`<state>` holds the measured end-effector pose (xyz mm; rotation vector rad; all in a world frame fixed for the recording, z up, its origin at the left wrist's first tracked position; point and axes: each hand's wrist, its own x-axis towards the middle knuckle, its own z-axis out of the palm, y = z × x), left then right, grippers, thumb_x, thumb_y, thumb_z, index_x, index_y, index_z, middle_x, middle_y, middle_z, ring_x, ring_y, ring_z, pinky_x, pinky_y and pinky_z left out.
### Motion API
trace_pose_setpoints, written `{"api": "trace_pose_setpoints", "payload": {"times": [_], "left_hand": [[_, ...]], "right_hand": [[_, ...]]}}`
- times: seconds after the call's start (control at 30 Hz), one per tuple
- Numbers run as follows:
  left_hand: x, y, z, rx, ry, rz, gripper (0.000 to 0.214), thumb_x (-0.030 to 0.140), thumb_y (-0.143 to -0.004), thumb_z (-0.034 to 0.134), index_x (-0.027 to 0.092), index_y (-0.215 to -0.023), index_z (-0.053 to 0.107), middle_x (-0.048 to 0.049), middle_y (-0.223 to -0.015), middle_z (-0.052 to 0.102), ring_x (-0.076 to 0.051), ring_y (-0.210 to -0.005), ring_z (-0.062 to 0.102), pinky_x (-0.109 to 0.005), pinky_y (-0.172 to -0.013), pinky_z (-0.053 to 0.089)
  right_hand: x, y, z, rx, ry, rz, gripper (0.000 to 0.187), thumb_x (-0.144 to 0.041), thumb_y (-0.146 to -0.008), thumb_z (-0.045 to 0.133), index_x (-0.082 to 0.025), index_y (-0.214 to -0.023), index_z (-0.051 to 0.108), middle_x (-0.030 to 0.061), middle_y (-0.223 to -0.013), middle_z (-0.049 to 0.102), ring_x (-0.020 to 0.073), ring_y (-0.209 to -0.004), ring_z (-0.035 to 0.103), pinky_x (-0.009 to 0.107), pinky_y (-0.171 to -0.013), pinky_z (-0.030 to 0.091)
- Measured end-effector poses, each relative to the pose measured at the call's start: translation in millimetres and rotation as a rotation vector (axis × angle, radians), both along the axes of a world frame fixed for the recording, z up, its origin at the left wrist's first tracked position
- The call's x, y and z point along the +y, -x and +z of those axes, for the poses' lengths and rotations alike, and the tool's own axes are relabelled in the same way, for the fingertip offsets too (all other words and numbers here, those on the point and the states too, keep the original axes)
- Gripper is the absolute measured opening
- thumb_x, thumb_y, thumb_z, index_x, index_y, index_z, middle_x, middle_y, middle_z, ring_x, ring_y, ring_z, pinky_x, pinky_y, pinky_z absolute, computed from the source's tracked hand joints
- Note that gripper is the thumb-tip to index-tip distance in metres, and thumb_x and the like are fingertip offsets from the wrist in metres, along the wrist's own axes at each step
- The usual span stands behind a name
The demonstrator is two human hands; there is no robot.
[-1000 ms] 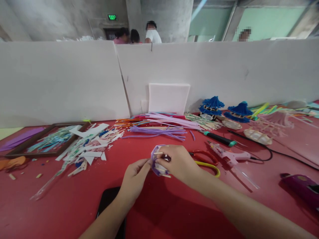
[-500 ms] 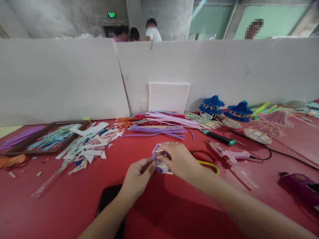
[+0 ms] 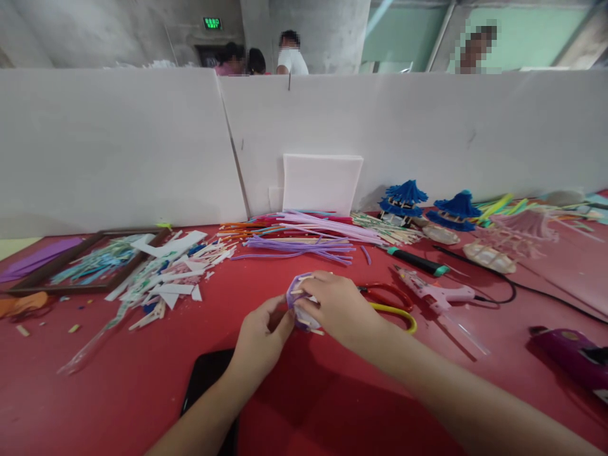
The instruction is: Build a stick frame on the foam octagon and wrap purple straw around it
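Note:
Between my hands is a small round craft piece (image 3: 304, 315) with a purple rim, a whitish middle and several short pale sticks standing out of it. My left hand (image 3: 263, 332) pinches its left edge between thumb and fingers. From the right, my right hand (image 3: 335, 304) reaches over it with the fingers bent and closed at one of the sticks; its fingertips are partly hidden. Just right of my right hand lie scissors (image 3: 399, 315) with red and yellow handles. Beyond my hands lies a bundle of purple pipe cleaners (image 3: 304, 249).
At right lie a pink glue gun (image 3: 439, 292) with its cord, a green-and-black handled tool (image 3: 418, 261) and a magenta device (image 3: 567, 358). Blue-roofed models (image 3: 403, 199) stand behind. At left are scraps (image 3: 173, 278) and a brown frame (image 3: 71, 288). A black phone (image 3: 209, 373) lies under my left forearm.
The craft piece has shifted slightly left along with both hands. Both hands keep their hold, and the things on the table look unchanged.

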<state>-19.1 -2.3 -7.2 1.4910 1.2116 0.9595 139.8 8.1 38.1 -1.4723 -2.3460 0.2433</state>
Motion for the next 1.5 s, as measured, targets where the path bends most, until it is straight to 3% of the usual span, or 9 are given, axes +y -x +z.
{"api": "trace_pose_setpoints", "payload": {"times": [0.1, 0.27, 0.4, 0.5, 0.73, 1.03, 1.23, 1.5], "left_hand": [[0.0, 0.7, 0.0, 0.024, -0.007, 0.017, 0.035, 0.033, -0.080, 0.056, 0.015, -0.110, 0.063, -0.0103, -0.095, 0.074, -0.025, -0.083, 0.069, -0.036, -0.078, 0.051], [-1.4, 1.1, 0.4, 0.046, -0.013, 0.026, 0.035, 0.035, -0.081, 0.055, 0.015, -0.109, 0.063, -0.0086, -0.090, 0.075, -0.024, -0.076, 0.069, -0.034, -0.072, 0.052], [-3.4, 1.1, 0.7, 0.043, -0.022, 0.017, 0.035, 0.033, -0.081, 0.055, 0.016, -0.110, 0.063, -0.0081, -0.094, 0.074, -0.024, -0.080, 0.068, -0.032, -0.073, 0.051], [-4.4, 0.2, 1.1, 0.033, -0.019, 0.011, 0.037, 0.033, -0.081, 0.055, 0.016, -0.112, 0.062, -0.0084, -0.096, 0.074, -0.023, -0.083, 0.068, -0.032, -0.076, 0.051], [-3.1, -1.2, -0.6, -0.010, 0.033, 0.012, 0.040, 0.043, -0.083, 0.052, 0.015, -0.110, 0.062, -0.0092, -0.091, 0.074, -0.022, -0.073, 0.068, -0.034, -0.069, 0.053], [-5.1, -0.7, 2.2, -0.010, 0.029, 0.047, 0.032, 0.040, -0.083, 0.053, 0.017, -0.100, 0.066, -0.0055, -0.078, 0.073, -0.019, -0.063, 0.066, -0.027, -0.059, 0.050], [-3.8, -2.2, 1.8, -0.031, 0.050, 0.076, 0.031, 0.039, -0.082, 0.055, 0.016, -0.099, 0.066, -0.0059, -0.077, 0.072, -0.019, -0.063, 0.065, -0.027, -0.057, 0.051], [-4.5, -3.8, 5.2, -0.141, 0.141, 0.056, 0.035, 0.042, -0.079, 0.056, 0.017, -0.101, 0.065, -0.0073, -0.090, 0.072, -0.020, -0.071, 0.067, -0.031, -0.061, 0.056]], "right_hand": [[-1.9, 0.3, 1.3, -0.124, -0.025, 0.027, 0.011, -0.017, -0.086, 0.055, -0.015, -0.090, 0.065, 0.0079, -0.092, 0.066, 0.0192, -0.085, 0.061, 0.027, -0.071, 0.044], [-5.1, 1.3, 4.3, -0.267, -0.043, 0.087, 0.027, -0.004, -0.078, 0.057, -0.014, -0.102, 0.061, 0.0098, -0.101, 0.065, 0.0227, -0.091, 0.061, 0.028, -0.069, 0.045], [-7.1, 2.0, 7.7, -0.224, -0.036, 0.062, 0.013, -0.014, -0.086, 0.052, -0.016, -0.094, 0.063, 0.0074, -0.096, 0.066, 0.0210, -0.086, 0.061, 0.028, -0.066, 0.044], [-7.6, 2.3, 11.3, -0.164, -0.023, 0.037, 0.017, -0.019, -0.090, 0.048, -0.016, -0.088, 0.065, 0.0055, -0.091, 0.067, 0.0191, -0.083, 0.061, 0.027, -0.067, 0.043], [-9.3, 4.6, 16.3, -0.147, 0.000, 0.005, 0.018, -0.022, -0.090, 0.050, -0.016, -0.084, 0.067, 0.0055, -0.087, 0.069, 0.0172, -0.078, 0.061, 0.026, -0.065, 0.040], [-10.3, 6.8, 13.9, -0.116, 0.028, 0.026, 0.017, -0.019, -0.090, 0.050, -0.017, -0.091, 0.067, 0.0064, -0.092, 0.069, 0.0177, -0.084, 0.062, 0.026, -0.071, 0.043], [-10.7, 6.2, 8.3, -0.126, 0.007, 0.013, 0.018, -0.018, -0.090, 0.049, -0.016, -0.097, 0.066, 0.0079, -0.099, 0.067, 0.0199, -0.087, 0.062, 0.027, -0.069, 0.044], [-11.2, 6.7, 12.0, -0.167, 0.006, -0.033, 0.016, -0.017, -0.088, 0.050, -0.016, -0.089, 0.066, 0.0070, -0.091, 0.068, 0.0200, -0.081, 0.062, 0.027, -0.064, 0.042]]}}
